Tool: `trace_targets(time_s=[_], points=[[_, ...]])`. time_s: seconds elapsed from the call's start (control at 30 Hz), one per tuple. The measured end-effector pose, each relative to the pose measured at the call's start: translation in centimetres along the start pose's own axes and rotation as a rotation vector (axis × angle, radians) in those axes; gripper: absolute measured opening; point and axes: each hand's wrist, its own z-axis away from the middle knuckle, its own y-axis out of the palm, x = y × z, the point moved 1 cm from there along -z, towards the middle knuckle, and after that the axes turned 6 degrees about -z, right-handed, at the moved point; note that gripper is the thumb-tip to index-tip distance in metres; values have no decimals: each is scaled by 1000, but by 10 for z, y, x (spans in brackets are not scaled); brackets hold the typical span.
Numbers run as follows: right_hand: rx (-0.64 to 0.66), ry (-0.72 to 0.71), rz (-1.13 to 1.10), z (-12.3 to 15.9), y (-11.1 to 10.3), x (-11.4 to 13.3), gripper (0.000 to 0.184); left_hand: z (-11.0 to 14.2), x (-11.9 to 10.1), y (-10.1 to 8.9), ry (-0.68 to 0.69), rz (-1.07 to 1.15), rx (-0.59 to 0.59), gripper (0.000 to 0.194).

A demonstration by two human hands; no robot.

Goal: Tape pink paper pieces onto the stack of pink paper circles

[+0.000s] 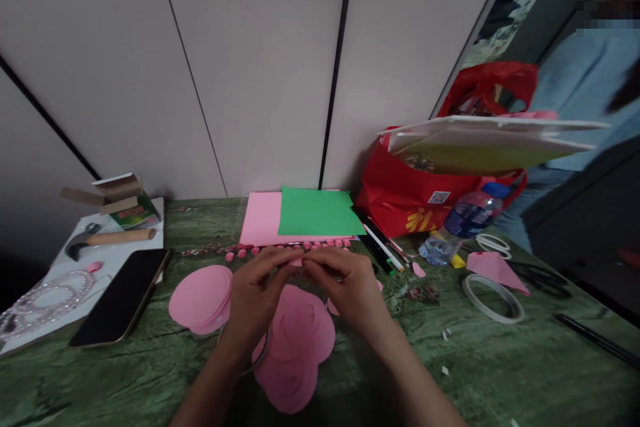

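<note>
A small piece of pink paper [297,262] is pinched between the fingertips of the left hand [257,280] and the right hand [353,277], held up above the table; the fingers cover most of it, so its full shape cannot be told. Beneath the hands lie overlapping pink paper discs [303,337], flat and spread toward the person, with curved lines showing on their faces. Small round pink pieces [242,253] stand in a row just beyond the hands.
</note>
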Motion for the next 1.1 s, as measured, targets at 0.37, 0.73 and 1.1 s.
trace_targets(time_s=[0.37,0.73,1.1], points=[[59,-50,59,0,4,-5,18,0,3,0,-44,53,21,17],[68,-44,136,2,5,-4,18,1,5,2,11,41,46,18],[76,-22,135,2,4,-4,18,3,5,3,137,-103,26,21]])
